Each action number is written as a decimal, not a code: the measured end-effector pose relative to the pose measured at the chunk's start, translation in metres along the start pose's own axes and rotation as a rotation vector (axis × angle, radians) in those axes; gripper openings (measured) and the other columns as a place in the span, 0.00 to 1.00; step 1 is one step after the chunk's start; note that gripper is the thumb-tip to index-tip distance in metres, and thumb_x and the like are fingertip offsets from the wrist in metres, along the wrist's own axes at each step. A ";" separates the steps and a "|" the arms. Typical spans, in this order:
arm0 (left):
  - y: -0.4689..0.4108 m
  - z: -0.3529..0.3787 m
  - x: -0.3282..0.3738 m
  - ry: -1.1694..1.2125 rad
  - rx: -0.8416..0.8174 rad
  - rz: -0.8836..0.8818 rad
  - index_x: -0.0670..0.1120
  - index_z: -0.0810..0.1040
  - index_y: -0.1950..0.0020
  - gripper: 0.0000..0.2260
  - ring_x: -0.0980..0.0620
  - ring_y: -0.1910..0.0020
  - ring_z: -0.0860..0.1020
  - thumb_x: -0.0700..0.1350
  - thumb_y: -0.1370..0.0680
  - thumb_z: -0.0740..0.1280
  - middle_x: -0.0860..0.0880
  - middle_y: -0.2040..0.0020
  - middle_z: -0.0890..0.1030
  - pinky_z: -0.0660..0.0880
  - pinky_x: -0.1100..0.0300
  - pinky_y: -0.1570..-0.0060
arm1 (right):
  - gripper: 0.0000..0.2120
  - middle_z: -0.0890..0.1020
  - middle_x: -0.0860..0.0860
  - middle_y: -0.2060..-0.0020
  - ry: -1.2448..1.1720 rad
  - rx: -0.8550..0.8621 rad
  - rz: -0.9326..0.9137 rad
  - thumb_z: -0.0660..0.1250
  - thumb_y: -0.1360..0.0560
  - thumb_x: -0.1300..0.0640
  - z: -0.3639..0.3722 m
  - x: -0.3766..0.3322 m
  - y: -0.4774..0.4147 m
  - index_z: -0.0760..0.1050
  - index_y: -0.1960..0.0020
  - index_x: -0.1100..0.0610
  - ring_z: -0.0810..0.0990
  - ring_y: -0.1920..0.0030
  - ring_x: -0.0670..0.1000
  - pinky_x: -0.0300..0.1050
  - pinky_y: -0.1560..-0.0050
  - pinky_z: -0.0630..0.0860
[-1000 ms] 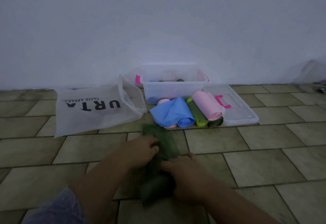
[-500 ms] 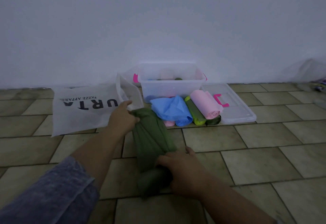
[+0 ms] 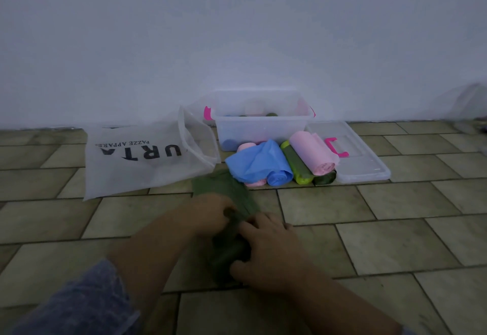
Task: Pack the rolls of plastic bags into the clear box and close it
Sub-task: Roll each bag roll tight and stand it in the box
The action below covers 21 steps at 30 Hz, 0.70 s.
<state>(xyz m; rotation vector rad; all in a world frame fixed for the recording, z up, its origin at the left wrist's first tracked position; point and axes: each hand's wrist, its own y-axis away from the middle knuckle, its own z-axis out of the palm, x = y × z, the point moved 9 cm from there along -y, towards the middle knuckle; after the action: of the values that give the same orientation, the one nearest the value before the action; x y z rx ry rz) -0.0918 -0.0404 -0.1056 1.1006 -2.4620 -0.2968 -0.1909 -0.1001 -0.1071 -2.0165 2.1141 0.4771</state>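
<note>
A dark green roll of plastic bags (image 3: 226,253) lies on the tiled floor in front of me, its loose end (image 3: 218,187) stretched out flat towards the wall. My left hand (image 3: 210,213) pinches the loose sheet near the roll. My right hand (image 3: 266,253) grips the rolled part. The clear box (image 3: 261,124) stands open against the wall with a few rolls inside. Its lid (image 3: 353,155) with a pink latch lies to its right. In front of the box lie a blue roll (image 3: 261,166), a light green roll (image 3: 295,163), a pink roll (image 3: 313,153) and another dark green one (image 3: 325,176).
A white non-woven carrier bag (image 3: 139,158) with black lettering lies flat on the floor to the left of the box. A white wall runs right behind the box. Bare tiles extend to the right and in front of me.
My left hand, which had pulled the green sheet's end out towards the carrier bag, has come back to the roll. The right hand stays on the roll.
</note>
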 end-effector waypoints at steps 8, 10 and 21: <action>-0.007 0.021 -0.016 -0.173 0.044 -0.022 0.60 0.59 0.26 0.27 0.47 0.26 0.58 0.53 0.24 0.65 0.52 0.23 0.55 0.58 0.48 0.29 | 0.39 0.64 0.52 0.31 0.026 0.149 0.126 0.56 0.45 0.20 0.010 -0.009 0.004 0.61 0.41 0.40 0.60 0.31 0.56 0.62 0.40 0.63; -0.009 0.020 -0.018 -0.176 0.043 -0.015 0.60 0.58 0.26 0.29 0.47 0.26 0.58 0.50 0.24 0.65 0.52 0.22 0.54 0.58 0.49 0.30 | 0.35 0.65 0.51 0.33 0.036 0.190 0.110 0.58 0.44 0.24 0.007 -0.016 0.005 0.61 0.42 0.40 0.61 0.33 0.56 0.59 0.43 0.63; -0.011 0.022 -0.022 -0.173 0.047 -0.074 0.61 0.57 0.26 0.31 0.49 0.25 0.55 0.58 0.26 0.66 0.55 0.22 0.51 0.57 0.44 0.29 | 0.30 0.71 0.48 0.47 0.111 0.214 0.147 0.56 0.44 0.27 0.005 0.003 0.021 0.65 0.49 0.44 0.65 0.40 0.55 0.55 0.48 0.64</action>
<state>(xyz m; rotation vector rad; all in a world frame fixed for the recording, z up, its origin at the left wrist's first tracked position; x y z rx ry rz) -0.0815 -0.0309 -0.1355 1.2344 -2.5945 -0.3731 -0.2123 -0.1005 -0.1104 -1.8177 2.2792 0.1531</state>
